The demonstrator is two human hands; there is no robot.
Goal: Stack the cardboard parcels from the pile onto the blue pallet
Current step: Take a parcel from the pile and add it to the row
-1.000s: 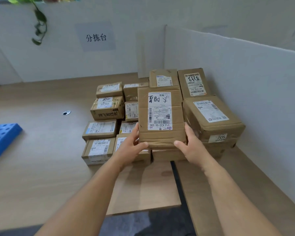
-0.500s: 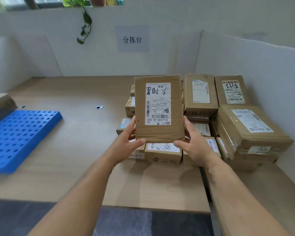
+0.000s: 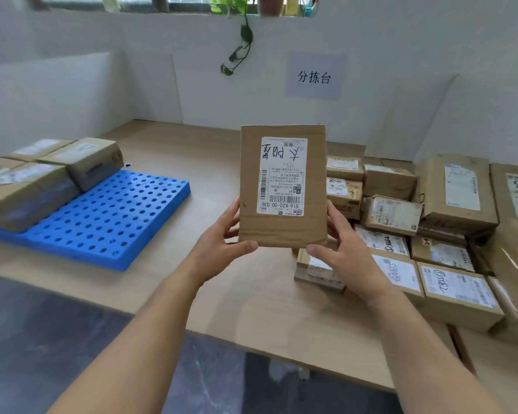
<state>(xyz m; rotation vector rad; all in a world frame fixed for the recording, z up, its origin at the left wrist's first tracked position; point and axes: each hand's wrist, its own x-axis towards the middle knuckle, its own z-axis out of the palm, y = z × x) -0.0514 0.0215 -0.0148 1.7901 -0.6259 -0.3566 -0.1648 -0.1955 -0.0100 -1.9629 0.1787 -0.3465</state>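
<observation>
I hold a flat cardboard parcel point(image 3: 282, 186) upright in the air over the wooden table, its white shipping label facing me upside down. My left hand point(image 3: 222, 249) grips its lower left corner and my right hand point(image 3: 344, 252) grips its lower right corner. The blue perforated pallet point(image 3: 111, 216) lies on the table to the left, with several parcels point(image 3: 42, 177) stacked on its far left part. The pile of cardboard parcels point(image 3: 425, 234) covers the table at the right.
The wooden table point(image 3: 210, 150) is fenced by white partition walls at the back and sides. A paper sign point(image 3: 314, 76) hangs on the back wall, with a trailing plant point(image 3: 240, 46) above it. The table's front edge runs under my forearms, with dark floor below.
My view has swung left, bringing the blue pallet and the parcels on it into sight. The held parcel has moved away from the pile, toward the middle of the table, still in both hands.
</observation>
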